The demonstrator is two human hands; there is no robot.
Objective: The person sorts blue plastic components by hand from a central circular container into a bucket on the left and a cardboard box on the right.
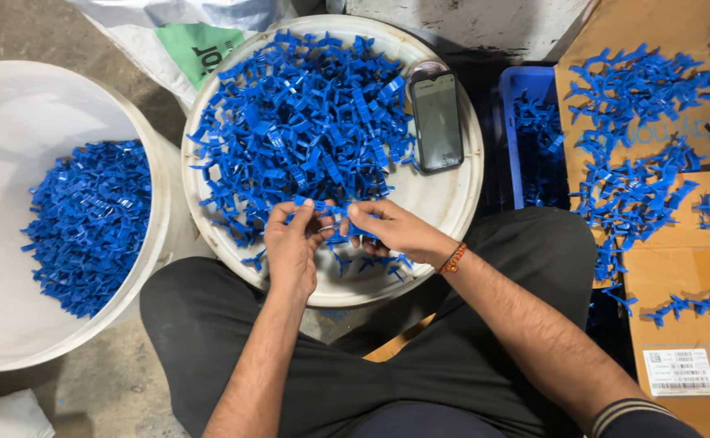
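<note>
Bare forearms and bare hands, left hand (292, 247) and right hand (394, 231), no gloves, no rings visible. Around the right wrist, a thin beaded bracelet (452, 258) in orange and dark tones, with a dark sleeve (635, 419) pushed up near the elbow, its cuff edged in pale stripes. Below, black trousers (420, 373) of plain fabric, wrinkled over both thighs.

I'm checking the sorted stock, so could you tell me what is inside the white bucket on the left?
The white bucket holds a heap of small blue plastic pieces. Its bottom under the heap is covered.
</note>
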